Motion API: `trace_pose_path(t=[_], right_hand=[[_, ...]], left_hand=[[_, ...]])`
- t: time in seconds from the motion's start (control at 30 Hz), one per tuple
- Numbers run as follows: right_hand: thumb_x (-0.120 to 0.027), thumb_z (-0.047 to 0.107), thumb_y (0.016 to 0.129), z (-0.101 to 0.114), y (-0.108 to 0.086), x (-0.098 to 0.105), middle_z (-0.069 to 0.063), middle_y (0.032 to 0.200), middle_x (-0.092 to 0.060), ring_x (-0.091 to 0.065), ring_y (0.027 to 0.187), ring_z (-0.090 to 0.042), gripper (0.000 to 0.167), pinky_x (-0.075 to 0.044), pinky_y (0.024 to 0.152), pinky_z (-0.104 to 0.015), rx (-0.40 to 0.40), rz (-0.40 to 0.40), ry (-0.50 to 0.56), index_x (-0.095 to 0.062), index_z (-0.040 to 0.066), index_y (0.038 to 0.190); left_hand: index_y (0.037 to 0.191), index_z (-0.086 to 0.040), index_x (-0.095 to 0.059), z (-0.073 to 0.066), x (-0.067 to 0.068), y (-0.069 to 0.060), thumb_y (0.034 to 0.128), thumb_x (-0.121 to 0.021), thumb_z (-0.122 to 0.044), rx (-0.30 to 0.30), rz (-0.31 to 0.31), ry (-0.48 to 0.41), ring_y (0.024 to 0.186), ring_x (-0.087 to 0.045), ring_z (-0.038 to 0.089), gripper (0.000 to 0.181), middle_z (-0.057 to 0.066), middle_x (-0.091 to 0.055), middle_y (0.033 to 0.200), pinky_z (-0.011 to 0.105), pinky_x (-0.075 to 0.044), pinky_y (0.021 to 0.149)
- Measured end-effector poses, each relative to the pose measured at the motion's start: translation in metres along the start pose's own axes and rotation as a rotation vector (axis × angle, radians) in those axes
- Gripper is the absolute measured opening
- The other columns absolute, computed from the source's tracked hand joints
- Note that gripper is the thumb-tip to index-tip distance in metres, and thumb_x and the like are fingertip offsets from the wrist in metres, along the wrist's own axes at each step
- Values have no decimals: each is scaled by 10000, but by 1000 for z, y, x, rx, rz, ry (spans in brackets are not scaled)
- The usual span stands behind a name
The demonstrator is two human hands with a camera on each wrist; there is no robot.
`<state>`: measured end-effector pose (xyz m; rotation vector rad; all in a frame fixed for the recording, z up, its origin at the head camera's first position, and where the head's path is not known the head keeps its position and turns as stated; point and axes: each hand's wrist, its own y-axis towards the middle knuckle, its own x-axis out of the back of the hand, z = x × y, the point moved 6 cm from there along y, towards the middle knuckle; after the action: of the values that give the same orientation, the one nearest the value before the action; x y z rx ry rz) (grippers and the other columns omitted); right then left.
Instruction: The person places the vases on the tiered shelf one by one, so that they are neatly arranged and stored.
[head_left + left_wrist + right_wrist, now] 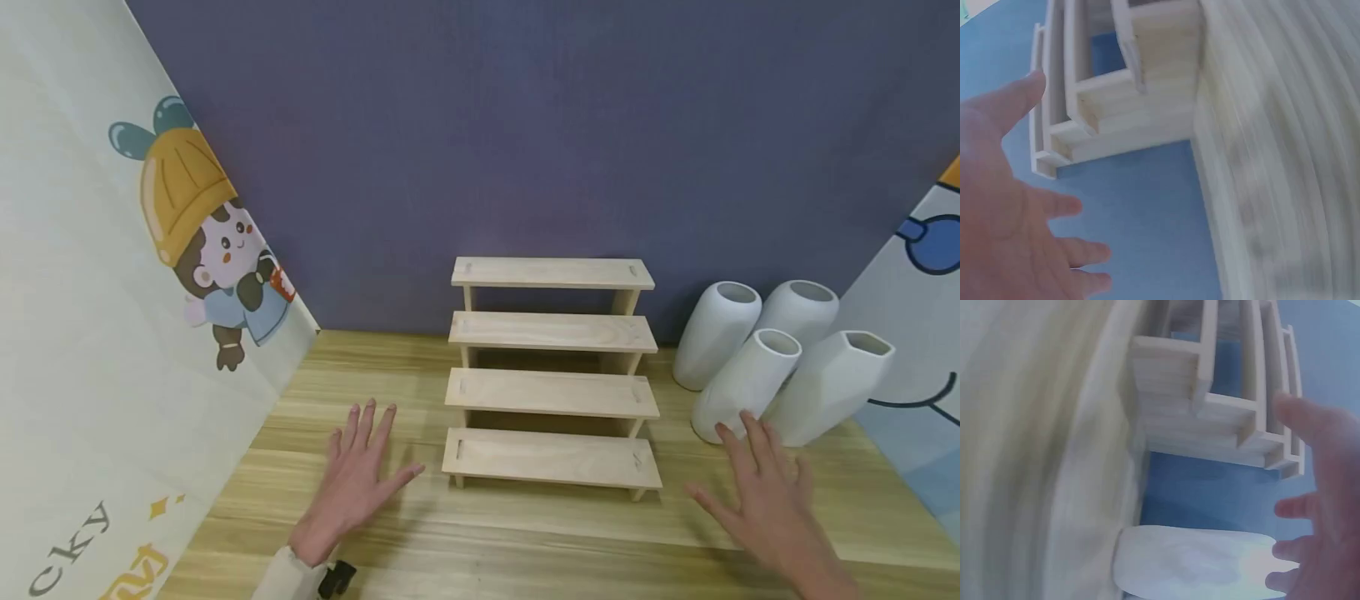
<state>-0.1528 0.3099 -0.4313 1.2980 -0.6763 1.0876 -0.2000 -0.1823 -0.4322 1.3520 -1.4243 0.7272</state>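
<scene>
A stepped wooden rack (pixel 551 392) with several pale shelves stands in the middle of the table against the backdrop. My left hand (pixel 352 479) hovers to its left, fingers spread and holding nothing. On the other side my right hand (pixel 772 508) is also spread, nothing in its grip. Its fingertips overlap the lower part of a white round-mouthed vase (pixel 750 383) in the head view; whether they touch I cannot tell. Beside that vase stands a faceted white vase (pixel 832 387). Behind them are two more white vases, one on the left (pixel 716 333) and one partly hidden (pixel 798 312).
The wood-grain table (pixel 495 542) runs up to a dark blue backdrop (pixel 525 125). A white panel with a cartoon figure (pixel 217 242) closes the left side. Another printed panel (pixel 922 350) stands at the right, close behind the vases.
</scene>
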Motion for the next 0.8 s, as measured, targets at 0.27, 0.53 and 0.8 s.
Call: trace_pose_path(t=[0.27, 0.53, 0.8], right_hand=[[-374, 838, 867, -2, 17, 36, -397, 1376, -434, -419, 1207, -572, 1060, -355, 912, -732, 104, -349, 127, -487, -133, 1277], [-690, 403, 908, -16, 34, 56, -428, 1426, -386, -368, 1292, -622, 759, -267, 1087, -754, -52, -385, 270, -418, -147, 1355], [-685, 293, 905, -30, 54, 65, -394, 1474, -363, -345, 1342, -590, 740, -261, 1110, -734, -167, -367, 289, -356, -117, 1425]], left_hand=[[1541, -22, -306, -8, 3, 6, 964, -630, -397, 21, -29, -350, 1440, -340, 508, 760, 280, -335, 1580, 717, -320, 1119], [1397, 13, -493, -9, -19, 14, 1002, -584, -240, 140, 2, -712, 1147, -643, 368, 478, 261, -597, 1348, 429, -564, 906], [1347, 70, -488, -7, -57, 15, 1033, -523, -266, 336, 186, -1033, 725, -656, 168, 461, 215, -691, 1028, 226, -507, 576]])
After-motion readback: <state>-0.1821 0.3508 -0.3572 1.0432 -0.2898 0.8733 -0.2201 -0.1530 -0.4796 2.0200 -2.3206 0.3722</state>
